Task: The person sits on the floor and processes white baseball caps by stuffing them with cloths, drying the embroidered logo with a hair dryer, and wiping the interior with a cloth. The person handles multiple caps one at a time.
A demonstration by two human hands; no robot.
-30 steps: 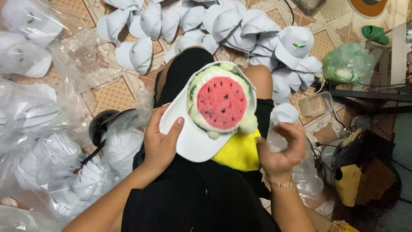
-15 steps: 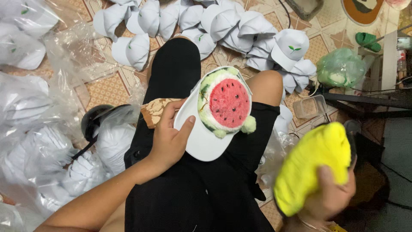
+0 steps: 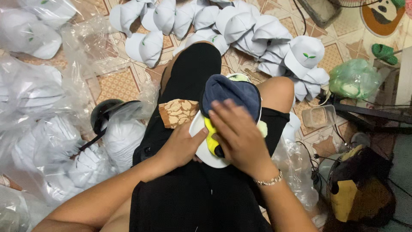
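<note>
White cap (image 3: 205, 150), brim toward the person, resting on the lap over black shorts (image 3: 193, 189); only its brim and a sliver of crown show. Navy-blue soft cover (image 3: 231, 92) lying over the cap's crown, with a yellow piece (image 3: 210, 139) showing at its near edge and a pale green trim (image 3: 262, 128) at the right.

Left hand (image 3: 180, 148): fingers clasped on the brim's left edge, thumb lying across the top of the brim, steadying the cap against the thigh.

Right hand (image 3: 238, 135): fingers spread and flat, pressing down on the blue cover and the yellow piece; nothing is pinched between them; a bracelet (image 3: 268, 180) at the wrist.

Brown patterned patch (image 3: 178, 112) just left of the cap, on the thigh.

Handling note, as a judgement: the pressing looks best done with the brim held firm by the left hand while the right palm bears evenly on the crown, so the soft layers sit flat and do not slide toward the knee.

Surroundings: tiled floor (image 3: 113, 83) carrying a heap of white caps (image 3: 240, 25) along its far edge, several with a small green leaf mark; clear plastic bags (image 3: 47, 129) of more caps at the left edge; a green bag (image 3: 354, 77) and a small clear tub (image 3: 317, 116) toward the right edge.
</note>
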